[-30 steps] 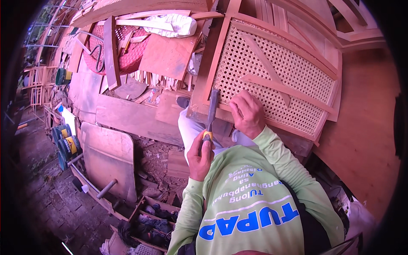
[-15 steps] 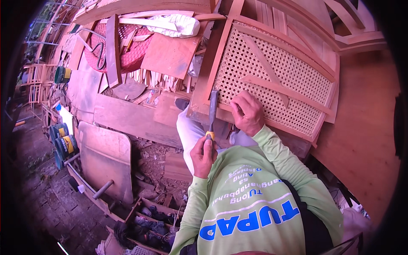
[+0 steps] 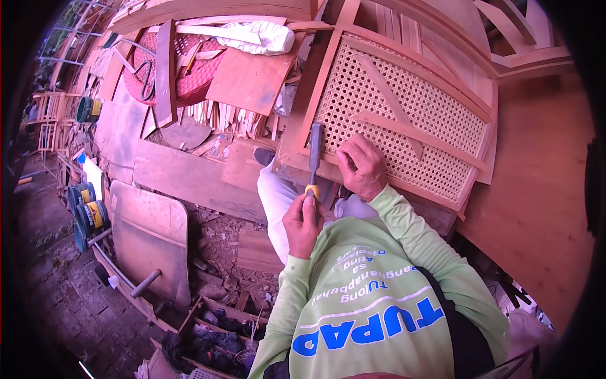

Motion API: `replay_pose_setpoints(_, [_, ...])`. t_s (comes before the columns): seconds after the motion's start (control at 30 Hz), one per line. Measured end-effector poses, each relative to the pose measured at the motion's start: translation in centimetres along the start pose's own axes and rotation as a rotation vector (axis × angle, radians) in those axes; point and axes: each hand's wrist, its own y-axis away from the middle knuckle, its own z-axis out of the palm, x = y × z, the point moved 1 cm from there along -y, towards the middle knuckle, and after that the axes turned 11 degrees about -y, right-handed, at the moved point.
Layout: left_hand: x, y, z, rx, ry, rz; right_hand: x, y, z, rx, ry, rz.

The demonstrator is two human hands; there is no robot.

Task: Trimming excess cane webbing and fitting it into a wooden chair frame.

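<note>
A chisel is gripped by its handle in the clenched left hand, blade pointed up onto the frame of the cane panel. The right hand is pressed, fingers curled, against the panel's lower edge just beside the blade.

Both forearms come up out of the lime-green long sleeves, elbows tucked in against the torso. The left hand sits near, just ahead of the chest, fist wrapped tight, knuckles facing up and thumb side pointing away toward the far end. The right hand is further out and a touch to the right, palm down, fingers curled under and pressing flat, wrist bent slightly inward. The right forearm angles from the lower right up to the hand; the left forearm rises almost straight. The two hands stay apart, not touching.
</note>
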Motion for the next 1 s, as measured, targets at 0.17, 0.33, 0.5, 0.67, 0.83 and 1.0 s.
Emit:
replay_pose_setpoints(0.17, [-0.6, 1.2, -1.1, 0.018, -0.046, -0.027, 0.0, 0.1, -0.3, -0.007, 0.008, 0.025])
replay_pose_setpoints(0.33, [-0.8, 1.6, -1.1, -0.007, -0.068, -0.032, 0.1, -0.2, -0.2, -0.012, -0.019, -0.003])
replay_pose_setpoints(0.5, [-1.0, 0.8, -0.9, -0.003, -0.048, -0.016, 0.2, -0.3, -0.4, -0.022, -0.024, -0.001])
replay_pose_setpoints(0.67, [-0.5, 0.6, -0.4, 0.012, -0.034, -0.033, 0.2, -0.2, -0.4, -0.028, -0.03, 0.005])
replay_pose_setpoints(0.83, [0.5, 0.8, 0.4, 0.021, -0.029, -0.061, 0.1, -0.3, -0.6, -0.042, -0.043, 0.013])
replay_pose_setpoints(1.0, [0.2, 1.2, 1.8, 0.077, -0.085, -0.02, 0.0, -0.2, -0.6, -0.053, -0.055, 0.022])
